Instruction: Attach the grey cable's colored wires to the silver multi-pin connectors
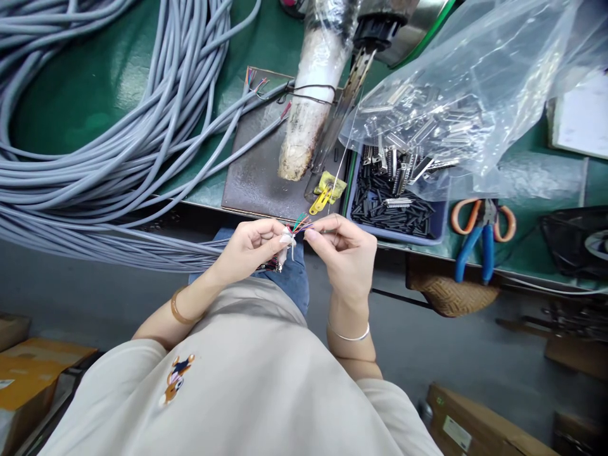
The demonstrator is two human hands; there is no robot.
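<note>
My left hand (251, 248) is closed in a pinch around a cable end, from which thin coloured wires (301, 221) fan out over my lap. The fingers of my right hand (348, 253) pinch at the tips of these wires, thumb against forefinger. Whitish material shows at my left thumb, and below it hangs a small dark and metallic end (278, 265); its exact kind is unclear. Grey cables (190, 256) run in from the left behind my left wrist. A yellow clip-like piece (323, 197) lies at the board's edge just beyond my hands.
A large coil of grey cable (156, 120) covers the table's left. A soldering iron (339, 101) and a wrapped white cylinder (308, 120) overhang a dark board (251, 171). Right of them are a blue bin (370, 229), a plastic bag (503, 76) of metal connectors, pliers (475, 247) and scissors (504, 225).
</note>
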